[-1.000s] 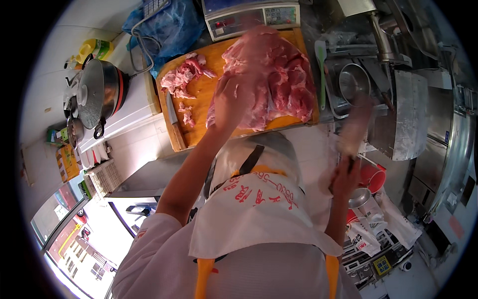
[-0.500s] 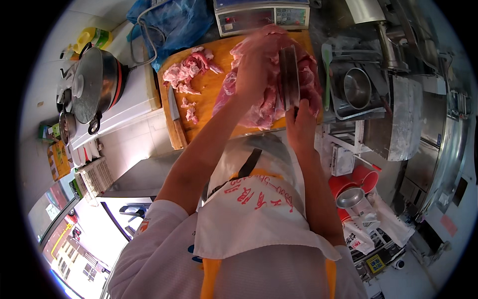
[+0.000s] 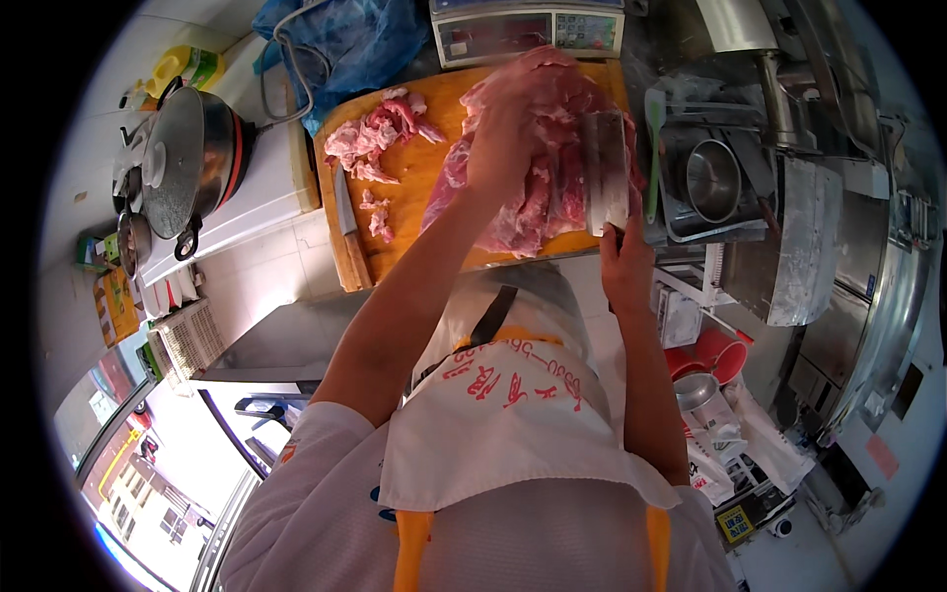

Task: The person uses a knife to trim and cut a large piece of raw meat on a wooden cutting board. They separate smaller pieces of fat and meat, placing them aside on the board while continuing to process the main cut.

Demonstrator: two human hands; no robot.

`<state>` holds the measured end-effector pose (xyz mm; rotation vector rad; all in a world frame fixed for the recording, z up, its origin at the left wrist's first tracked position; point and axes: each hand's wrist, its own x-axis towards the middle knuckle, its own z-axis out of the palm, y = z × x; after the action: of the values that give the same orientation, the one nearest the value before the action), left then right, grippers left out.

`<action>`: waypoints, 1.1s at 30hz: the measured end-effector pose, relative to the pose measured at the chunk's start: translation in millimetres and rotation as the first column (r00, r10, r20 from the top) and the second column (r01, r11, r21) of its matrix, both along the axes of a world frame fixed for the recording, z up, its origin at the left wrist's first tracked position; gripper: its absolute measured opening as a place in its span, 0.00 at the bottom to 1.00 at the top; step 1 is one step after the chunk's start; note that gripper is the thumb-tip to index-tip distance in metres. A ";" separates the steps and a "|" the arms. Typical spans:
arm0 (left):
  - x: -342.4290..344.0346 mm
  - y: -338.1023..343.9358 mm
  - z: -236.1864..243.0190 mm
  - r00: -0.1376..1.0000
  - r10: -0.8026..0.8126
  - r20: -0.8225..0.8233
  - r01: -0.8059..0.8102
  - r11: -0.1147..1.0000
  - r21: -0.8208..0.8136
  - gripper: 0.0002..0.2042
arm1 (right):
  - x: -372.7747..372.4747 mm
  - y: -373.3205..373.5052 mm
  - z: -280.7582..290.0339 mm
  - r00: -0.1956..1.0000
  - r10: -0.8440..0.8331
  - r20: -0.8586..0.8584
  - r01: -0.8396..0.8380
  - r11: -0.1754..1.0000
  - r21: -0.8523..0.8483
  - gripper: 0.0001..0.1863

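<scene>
A large piece of raw meat (image 3: pixel 567 192) lies on the right part of a wooden cutting board (image 3: pixel 416 183). My left hand (image 3: pixel 501 138) rests on top of the meat, its fingers blurred and blending into the pink flesh. In my right hand (image 3: pixel 628 266) is the handle of a cleaver (image 3: pixel 606 163). The hand is closed round it at the board's near edge. The cleaver's broad blade points away from me, over the meat's right side. Meat trimmings (image 3: pixel 373 138) sit at the board's far left, and a knife (image 3: pixel 345 212) with a wooden handle lies along its left edge.
Behind the board stand a scale (image 3: pixel 528 37) and a blue plastic bag (image 3: pixel 365 54). To the right are a green-handled utensil (image 3: pixel 653 148) and a metal bowl (image 3: pixel 712 181) on a tray. A lidded pan (image 3: pixel 192 163) is at the left.
My right hand and the cleaver have shifted right and slightly toward me. The blade now shows its broad side instead of a narrow one. My left hand stays on the meat.
</scene>
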<state>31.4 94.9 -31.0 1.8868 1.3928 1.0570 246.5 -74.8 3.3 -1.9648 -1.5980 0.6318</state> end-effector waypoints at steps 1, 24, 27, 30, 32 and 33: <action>-0.5 0.4 -0.1 1.000 -0.002 0.001 0.002 1.000 0.003 0.20 | -6.2 0.4 15.3 0.997 -0.039 -0.061 0.036 0.998 -0.049 0.29; 6.9 -0.4 10.1 0.951 0.000 -0.308 0.054 0.984 0.168 0.18 | -58.7 -1.1 -4.0 0.999 -0.029 0.040 0.027 0.999 0.033 0.12; 7.1 1.4 4.1 0.935 0.034 -0.353 0.032 0.983 0.179 0.18 | -65.0 1.6 -19.1 0.993 -0.027 0.113 0.029 0.999 -0.022 0.14; 5.9 3.9 -5.4 0.946 0.059 -0.318 0.003 0.982 0.189 0.17 | -71.4 5.5 -23.7 0.990 -0.040 0.136 0.044 0.999 -0.029 0.13; 6.3 4.1 -5.8 0.971 0.034 -0.235 -0.013 0.996 0.090 0.16 | -77.8 11.8 -21.3 0.989 -0.067 0.131 0.068 0.998 -0.005 0.10; 6.6 4.2 -5.9 0.981 0.026 -0.192 -0.019 0.999 0.040 0.16 | -78.7 15.4 -22.2 0.982 -0.070 0.174 0.076 0.997 -0.026 0.11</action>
<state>38.0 99.2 -36.9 2.0504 1.5131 0.9374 167.8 -59.5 -18.9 -2.1424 -1.6165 0.4714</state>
